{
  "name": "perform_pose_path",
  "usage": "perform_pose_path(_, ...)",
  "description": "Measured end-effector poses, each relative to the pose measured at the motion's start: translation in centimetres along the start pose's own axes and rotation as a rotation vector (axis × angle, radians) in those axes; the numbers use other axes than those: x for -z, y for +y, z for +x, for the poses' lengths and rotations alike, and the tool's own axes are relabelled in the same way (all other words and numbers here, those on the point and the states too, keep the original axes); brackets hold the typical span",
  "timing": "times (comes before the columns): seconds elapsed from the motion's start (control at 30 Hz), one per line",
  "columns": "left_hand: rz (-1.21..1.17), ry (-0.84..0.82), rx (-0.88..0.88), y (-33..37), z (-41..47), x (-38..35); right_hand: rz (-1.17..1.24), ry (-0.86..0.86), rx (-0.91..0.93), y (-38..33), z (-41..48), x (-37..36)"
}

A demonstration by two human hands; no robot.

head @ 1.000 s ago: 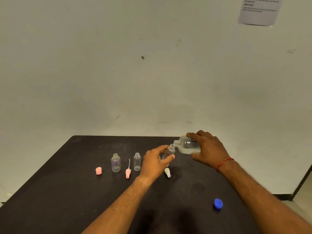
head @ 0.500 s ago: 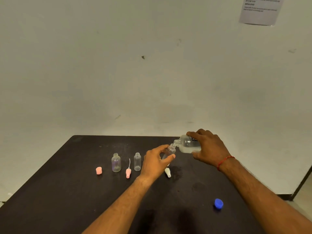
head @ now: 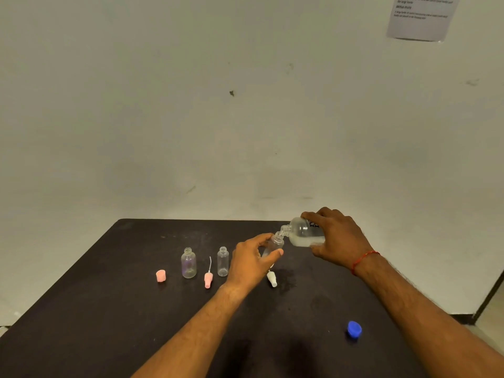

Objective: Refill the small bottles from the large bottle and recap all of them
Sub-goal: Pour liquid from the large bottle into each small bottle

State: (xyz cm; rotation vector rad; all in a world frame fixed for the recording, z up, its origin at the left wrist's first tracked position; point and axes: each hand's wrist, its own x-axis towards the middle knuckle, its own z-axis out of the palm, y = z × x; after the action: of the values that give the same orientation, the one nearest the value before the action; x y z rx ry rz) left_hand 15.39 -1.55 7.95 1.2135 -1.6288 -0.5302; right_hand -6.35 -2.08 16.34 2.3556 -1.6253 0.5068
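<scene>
My right hand point(head: 339, 240) grips the large clear bottle point(head: 302, 231), tipped to the left with clear liquid pooled in its lower side. Its open mouth touches the neck of a small clear bottle point(head: 274, 244) that my left hand point(head: 252, 259) holds tilted above the table. Two more small clear bottles stand uncapped and upright: one point(head: 188, 263) at the left, another point(head: 223, 261) just left of my left hand. On the dark table point(head: 81, 309) lie a pink cap point(head: 161, 276), a pink spray top with a thin tube point(head: 208, 278), a white nozzle cap point(head: 272, 279) and a blue cap point(head: 354, 329).
A pale wall rises right behind the table's far edge, with a paper notice point(head: 421, 16) at the upper right. A dark post point(head: 489, 296) stands past the table's right edge. A faint wet stain point(head: 286, 279) marks the tabletop beside the white nozzle cap.
My right hand has raised the large bottle's base a little, tipping it slightly more toward the small bottle. My left hand and everything on the table stay as they were.
</scene>
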Motion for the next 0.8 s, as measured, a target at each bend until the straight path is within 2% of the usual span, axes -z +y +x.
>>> perform_pose_path(0.8,0.013,-0.02,-0.004,-0.38,0.14,0.2,-0.002,-0.026,0.001,-0.08,0.03,0.06)
